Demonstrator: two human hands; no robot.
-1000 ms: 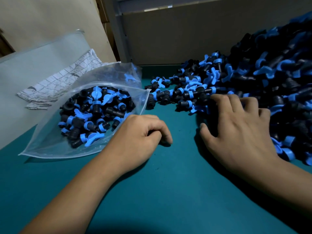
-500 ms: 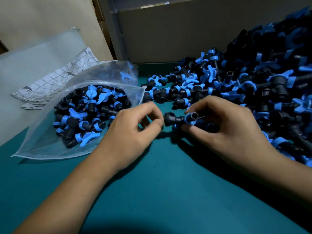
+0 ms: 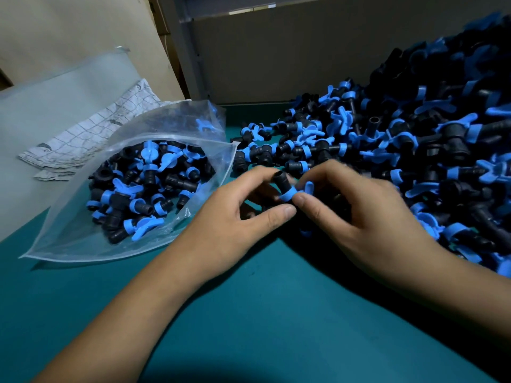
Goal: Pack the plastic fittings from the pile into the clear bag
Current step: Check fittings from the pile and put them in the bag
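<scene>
A black and blue plastic fitting (image 3: 284,186) is held between both hands just above the green table. My left hand (image 3: 235,225) pinches it from the left with thumb and forefinger. My right hand (image 3: 351,214) pinches its blue ring from the right. A big pile of the same fittings (image 3: 414,139) fills the right and back of the table. The clear bag (image 3: 69,239) lies open on the left, its mouth toward the pile, with several fittings (image 3: 146,186) inside.
The green table (image 3: 249,313) runs toward me. A folded patterned cloth (image 3: 91,134) and a frosted plastic sheet (image 3: 55,95) lie behind the bag. A grey panel wall (image 3: 290,51) closes the back.
My right hand drew one fitting out of the pile and brought it left. My left hand rose from the table and took hold of that fitting too.
</scene>
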